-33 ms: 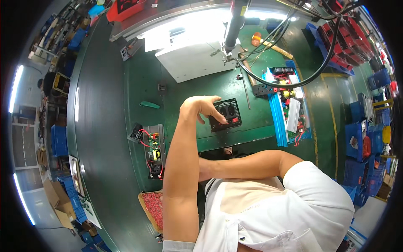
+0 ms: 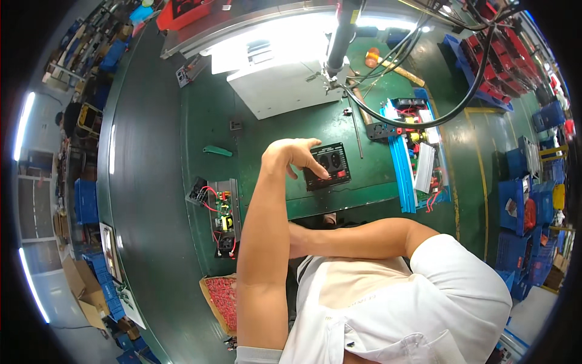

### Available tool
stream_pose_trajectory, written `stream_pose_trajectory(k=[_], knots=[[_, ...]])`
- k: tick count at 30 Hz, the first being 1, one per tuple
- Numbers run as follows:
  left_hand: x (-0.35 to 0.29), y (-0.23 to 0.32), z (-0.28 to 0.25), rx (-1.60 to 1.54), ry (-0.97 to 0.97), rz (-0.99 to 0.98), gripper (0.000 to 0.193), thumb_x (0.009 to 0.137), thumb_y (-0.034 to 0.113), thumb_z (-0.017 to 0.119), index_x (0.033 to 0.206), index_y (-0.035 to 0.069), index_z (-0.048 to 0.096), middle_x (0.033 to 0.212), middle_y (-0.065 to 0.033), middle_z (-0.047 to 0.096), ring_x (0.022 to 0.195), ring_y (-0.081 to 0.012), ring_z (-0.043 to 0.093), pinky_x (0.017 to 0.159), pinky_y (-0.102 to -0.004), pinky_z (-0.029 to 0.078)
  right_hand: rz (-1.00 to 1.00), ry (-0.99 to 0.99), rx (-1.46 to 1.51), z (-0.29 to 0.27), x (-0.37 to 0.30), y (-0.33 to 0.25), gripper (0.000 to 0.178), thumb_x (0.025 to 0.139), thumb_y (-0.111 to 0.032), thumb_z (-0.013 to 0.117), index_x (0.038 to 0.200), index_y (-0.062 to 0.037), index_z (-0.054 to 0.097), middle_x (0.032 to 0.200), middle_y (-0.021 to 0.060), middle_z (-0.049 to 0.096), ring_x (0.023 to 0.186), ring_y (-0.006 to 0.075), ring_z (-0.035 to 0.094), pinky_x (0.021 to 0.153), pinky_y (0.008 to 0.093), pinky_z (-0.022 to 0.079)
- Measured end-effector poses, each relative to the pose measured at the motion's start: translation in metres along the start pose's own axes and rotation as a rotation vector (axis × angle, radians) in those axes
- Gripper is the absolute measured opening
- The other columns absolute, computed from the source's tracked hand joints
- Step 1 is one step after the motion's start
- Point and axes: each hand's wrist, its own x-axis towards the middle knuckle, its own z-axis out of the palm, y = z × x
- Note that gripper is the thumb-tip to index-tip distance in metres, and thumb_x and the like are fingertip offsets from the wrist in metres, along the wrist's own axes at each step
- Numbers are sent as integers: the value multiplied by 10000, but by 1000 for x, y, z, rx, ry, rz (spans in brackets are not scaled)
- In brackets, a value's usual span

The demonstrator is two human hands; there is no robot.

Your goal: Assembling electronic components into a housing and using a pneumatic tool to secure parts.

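A black panel with two round sockets, a red switch and vent slots lies near the front edge of the green workbench. My left hand reaches over its left part. The thumb is on the panel's face beside the switch, and a finger stretches to its top edge. The other fingers bend down at its left side. My right hand lies low, near the bench's front edge, where my left forearm crosses over it. Only its wrist side shows; the fingers are hidden.
Left of my forearm sits an open circuit assembly with red wires. A blue-framed assembly stands on the right. Farther back are a grey metal box, a mallet and a hanging black cable. A green-handled tool lies left.
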Motion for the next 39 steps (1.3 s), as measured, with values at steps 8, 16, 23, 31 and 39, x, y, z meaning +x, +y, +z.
stream_pose_trajectory(k=[8,16,23,31,39], knots=[[-4,-1,2,-21,43,39,1232,626,306,988,1631,224,279,1584,-140,432,1399,-310,487,1006,-494,579,-223,221,301,-2,-9,-51,331,1041,-273,515,1223,-50,678,1195,90,739,1090,244,697,1027,442,496],[9,-10,-2,-91,6,49,1138,663,230,969,1609,207,336,1408,-92,611,1273,-260,597,994,-501,562,282,271,45,15,-22,13,414,1060,-403,516,1277,-77,648,1319,44,689,1132,187,677,967,438,542],[13,-9,-2,-95,-31,69,1096,673,213,962,1595,205,371,1393,-78,623,1267,-258,597,1000,-512,553,601,-393,223,16,0,71,612,1061,-543,431,1364,-32,579,1381,159,636,1214,337,647,1037,575,497],[11,-5,-5,-101,-51,100,1077,669,229,964,1581,201,393,1415,-87,607,1269,-272,599,987,-506,565,742,-494,495,21,0,79,820,1013,-664,440,1475,14,464,1495,276,513,1371,438,520,1102,679,399],[12,-10,-6,-109,-55,107,1107,652,254,973,1587,197,383,1456,-84,578,1317,-276,567,998,-509,565,827,-829,119,-10,37,124,533,1090,-402,480,1406,25,525,1479,252,543,1333,386,567,1124,549,461]])
